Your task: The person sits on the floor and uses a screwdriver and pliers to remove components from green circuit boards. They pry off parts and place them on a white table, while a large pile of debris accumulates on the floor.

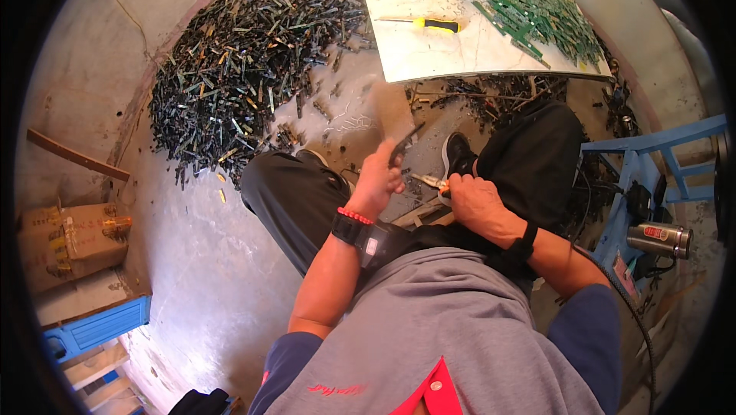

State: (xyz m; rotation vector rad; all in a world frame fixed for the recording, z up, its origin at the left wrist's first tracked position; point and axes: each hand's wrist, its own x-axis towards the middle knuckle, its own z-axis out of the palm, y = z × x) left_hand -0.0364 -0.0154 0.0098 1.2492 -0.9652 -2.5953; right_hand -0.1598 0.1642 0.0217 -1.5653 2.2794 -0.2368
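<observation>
My left hand (376, 179), a red beaded bracelet and black band at its wrist, is closed on a dark narrow strip (407, 144). The strip slants up and to the right out of the fingers, above my lap. Just to the right, my right hand (479, 202) is wrapped round an orange-handled tool (444, 190). Its pale metal front end (425, 180) points left toward my left hand. A small gap seems to lie between this tip and the left fingers. Most of the tool is hidden, so its exact kind cannot be told.
A large heap of dark strips (230, 70) covers the floor at far left. On a white board (418, 59) ahead lie green circuit-board strips (537, 16) and a yellow-black screwdriver (437, 25). A blue stool (636, 177) and metal flask (661, 240) stand right, a cardboard box (84, 235) left.
</observation>
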